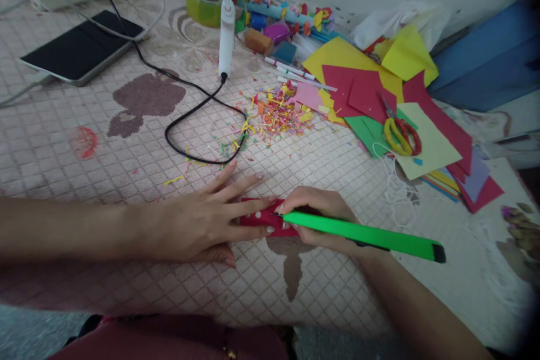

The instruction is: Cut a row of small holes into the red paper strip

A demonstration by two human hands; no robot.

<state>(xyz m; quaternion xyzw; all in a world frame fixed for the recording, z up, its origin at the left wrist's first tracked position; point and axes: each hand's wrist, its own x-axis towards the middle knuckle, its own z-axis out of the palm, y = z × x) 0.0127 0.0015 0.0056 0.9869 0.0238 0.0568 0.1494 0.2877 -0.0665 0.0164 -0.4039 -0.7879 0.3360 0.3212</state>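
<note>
My left hand (202,219) lies flat with fingers spread, pressing down a small red paper piece (264,218) with white dots on the quilted mat. My right hand (320,222) is closed around a long bright green utility knife (363,233). The knife's tip touches the red piece near my left fingertips, and its black end points right.
A black cable (185,118) loops from a white glue gun (226,28) just beyond my hands. Paper scraps (280,115) lie past it. Coloured paper sheets (371,90) and yellow-red scissors (400,135) sit at right, white string (394,185) near my right wrist, a tablet (82,48) far left.
</note>
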